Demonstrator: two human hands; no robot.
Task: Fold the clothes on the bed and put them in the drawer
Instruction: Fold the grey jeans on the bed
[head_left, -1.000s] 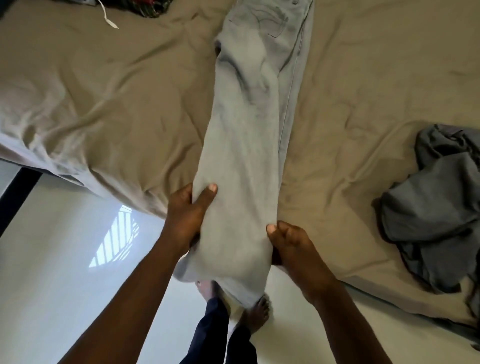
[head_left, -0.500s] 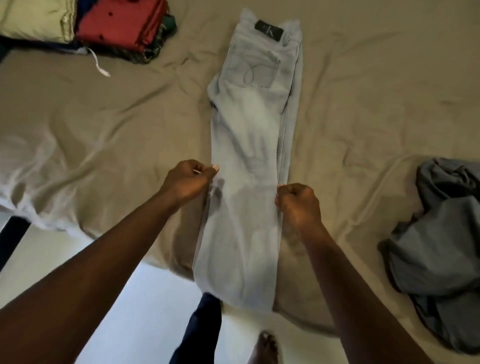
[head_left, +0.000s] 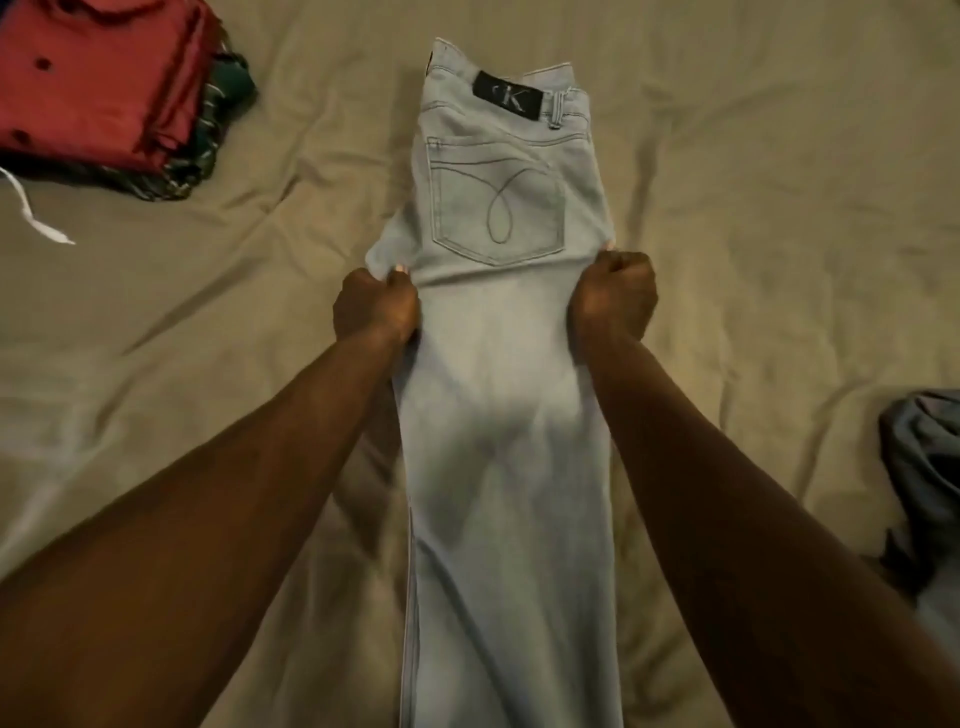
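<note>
A pair of light blue jeans (head_left: 506, 208), folded lengthwise, lies on the tan bedsheet (head_left: 753, 260) with the waistband and a black label at the far end. The leg end has been carried up over the jeans to just below the back pocket. My left hand (head_left: 376, 309) grips the left edge of that lifted leg end, and my right hand (head_left: 613, 293) grips its right edge, both fists curled on the denim. The lower part of the jeans runs between my forearms to the bottom of the view.
A folded stack of clothes with a red garment (head_left: 98, 83) on top sits at the far left, a white cord (head_left: 36, 218) beside it. A crumpled grey-blue garment (head_left: 924, 478) lies at the right edge.
Both hands have carried the leg end of the jeans from the bed's edge up toward the back pocket, folding the legs over. The view has moved in over the bed.
</note>
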